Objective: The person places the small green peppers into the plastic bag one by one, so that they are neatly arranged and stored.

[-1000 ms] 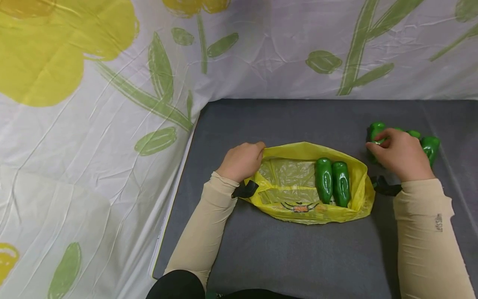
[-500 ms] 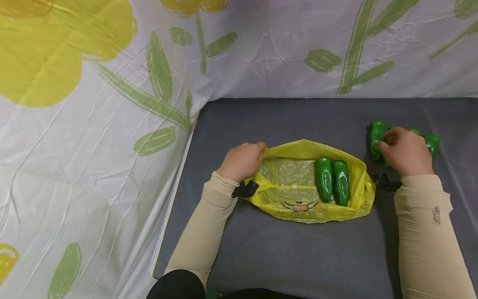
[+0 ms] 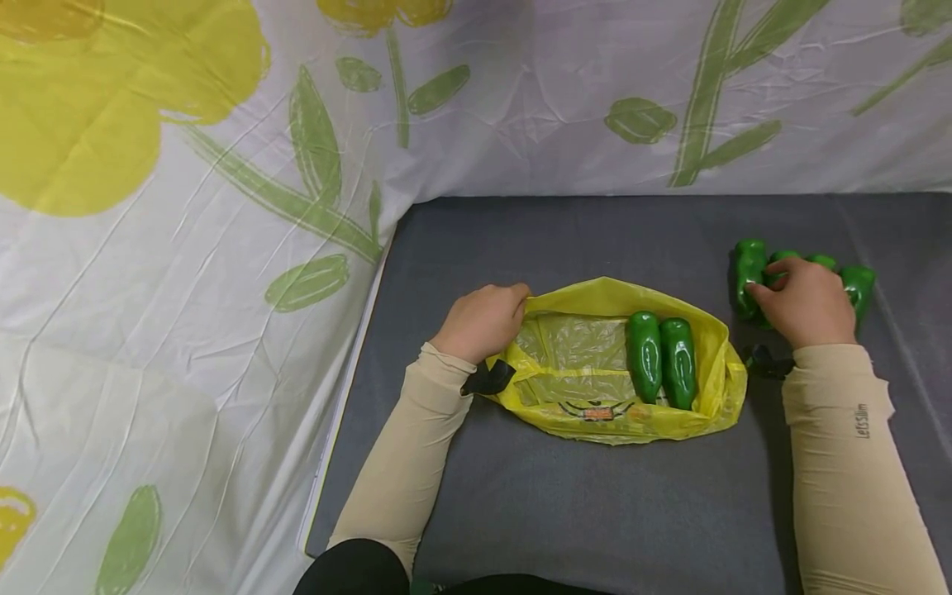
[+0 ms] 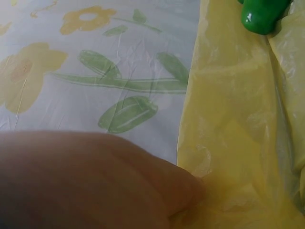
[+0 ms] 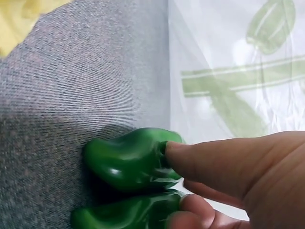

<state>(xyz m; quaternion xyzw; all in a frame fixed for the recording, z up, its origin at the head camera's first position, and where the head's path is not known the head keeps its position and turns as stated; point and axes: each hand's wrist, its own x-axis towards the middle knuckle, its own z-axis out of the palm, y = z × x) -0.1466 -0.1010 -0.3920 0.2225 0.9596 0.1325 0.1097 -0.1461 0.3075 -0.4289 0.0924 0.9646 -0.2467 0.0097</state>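
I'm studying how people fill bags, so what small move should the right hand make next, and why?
Probably close the right hand on just the leftmost green pepper before lifting: its thumb appears to touch that one, while its curled fingers are at the neighbouring pepper. The left hand holds the yellow plastic bag, whose mouth is open.

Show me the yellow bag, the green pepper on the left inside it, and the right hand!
Yellow bag (image 3: 606, 297): head view, on its far wall.
Green pepper (image 3: 644, 355): head view, middle of its body.
Right hand (image 3: 806, 306): head view, on the back of it.
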